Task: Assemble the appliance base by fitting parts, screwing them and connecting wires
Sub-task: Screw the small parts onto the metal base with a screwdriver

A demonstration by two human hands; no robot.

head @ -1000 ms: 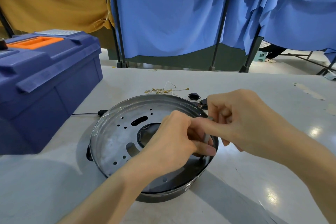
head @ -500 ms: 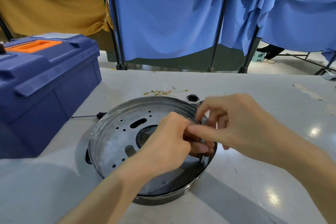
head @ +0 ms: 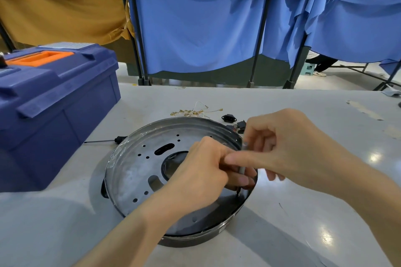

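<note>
Appliance base (head: 138, 169), round sheet-metal pan, set rim-up on desk (head: 303, 234); judged stiff, light, slick, best gripped at rim. Screwdriver (head: 241, 171) is pinched by right hand (head: 288, 147), its lower shaft gripped by left hand (head: 201, 171). Terminal wires (head: 195, 111) lie beyond.

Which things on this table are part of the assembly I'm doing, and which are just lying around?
In the job: metal base, screwdriver gripped by left hand and right hand, terminal wires, black socket, switch.
Lying about: blue toolbox, thin black tool beside the base.
</note>
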